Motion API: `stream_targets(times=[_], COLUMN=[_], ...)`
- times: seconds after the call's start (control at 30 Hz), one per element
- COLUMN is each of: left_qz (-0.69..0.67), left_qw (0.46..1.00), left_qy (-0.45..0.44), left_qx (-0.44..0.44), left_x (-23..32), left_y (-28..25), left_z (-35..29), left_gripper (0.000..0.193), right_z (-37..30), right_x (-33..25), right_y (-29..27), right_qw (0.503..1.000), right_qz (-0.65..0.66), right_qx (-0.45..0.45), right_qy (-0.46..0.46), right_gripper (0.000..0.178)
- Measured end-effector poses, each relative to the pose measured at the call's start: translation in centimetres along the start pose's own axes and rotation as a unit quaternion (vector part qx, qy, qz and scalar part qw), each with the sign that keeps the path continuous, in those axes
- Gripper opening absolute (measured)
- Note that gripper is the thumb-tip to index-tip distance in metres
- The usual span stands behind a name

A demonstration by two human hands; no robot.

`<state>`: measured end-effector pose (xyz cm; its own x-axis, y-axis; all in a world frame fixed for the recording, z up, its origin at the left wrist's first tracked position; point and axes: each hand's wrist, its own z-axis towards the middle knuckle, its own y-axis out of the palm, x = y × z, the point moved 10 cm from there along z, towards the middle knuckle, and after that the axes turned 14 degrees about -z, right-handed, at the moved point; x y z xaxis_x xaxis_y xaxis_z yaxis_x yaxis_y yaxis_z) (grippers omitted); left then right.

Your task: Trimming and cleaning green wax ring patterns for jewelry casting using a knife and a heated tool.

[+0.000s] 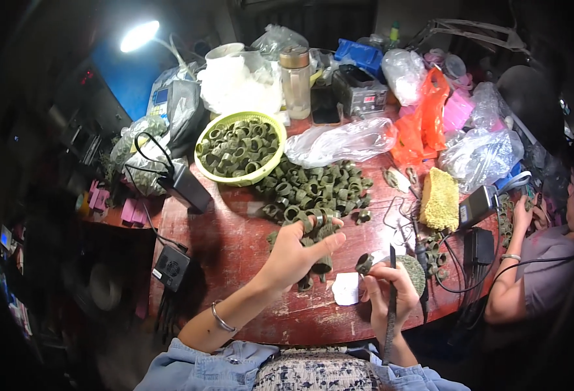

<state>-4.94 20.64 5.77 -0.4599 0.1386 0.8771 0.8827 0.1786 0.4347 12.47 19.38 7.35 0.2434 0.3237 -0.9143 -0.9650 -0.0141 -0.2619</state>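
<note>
My left hand (293,253) reaches over the front of a heap of dark green rings (319,189). Its fingers and thumb close around several of these rings, and part of the bunch is hidden by the hand. Closed too, my right hand (394,293) grips a thin dark stick-like tool (392,313) that stands nearly upright. One green ring (364,263) is at the fingertips of that hand; whether they pinch it I cannot tell. Just left of the right hand lies a small white piece of paper (346,289). A round, speckled green pad (412,274) sits partly behind it.
A yellow-green basket (203,163) full of rings stands behind the heap. Rightward are a yellow sponge-like block (439,199), cables and black adapters (477,246). Bags, a bottle (295,85) and a lamp (140,36) line the back. Another person's hand (522,215) works at right.
</note>
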Motion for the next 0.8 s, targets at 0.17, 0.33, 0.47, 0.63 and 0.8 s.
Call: stream_targets(times=[0.17, 0.33, 0.47, 0.63, 0.8], left_qz=[0.06, 0.222, 0.326, 0.504, 0.54], left_qw=[0.998, 0.958, 0.914, 0.822, 0.778], left_qy=[0.012, 0.137, 0.194, 0.227, 0.279], left_qx=[0.017, 0.117, 0.142, 0.135, 0.159], left_x=[1.2, 5.1, 6.8, 5.4, 6.3], left_y=[1.3, -0.9, -0.6, 0.0, 0.3], left_z=[5.9, 13.7, 18.7, 20.7, 19.8], left_gripper=[0.026, 0.032, 0.038, 0.042, 0.043], right_z=[0.6, 0.9, -0.4, 0.1, 0.5], right_x=[-0.4, -1.3, -0.2, -1.1, -0.4], right_y=[-2.4, -2.9, -4.4, -5.1, -4.0], right_qw=[0.998, 0.991, 0.993, 0.974, 0.897], right_qz=[-0.049, -0.093, -0.095, -0.193, -0.403], right_qx=[0.027, 0.0, 0.033, 0.049, 0.058], right_qy=[-0.034, -0.098, -0.053, -0.108, -0.174], right_gripper=[0.012, 0.005, 0.012, 0.014, 0.013])
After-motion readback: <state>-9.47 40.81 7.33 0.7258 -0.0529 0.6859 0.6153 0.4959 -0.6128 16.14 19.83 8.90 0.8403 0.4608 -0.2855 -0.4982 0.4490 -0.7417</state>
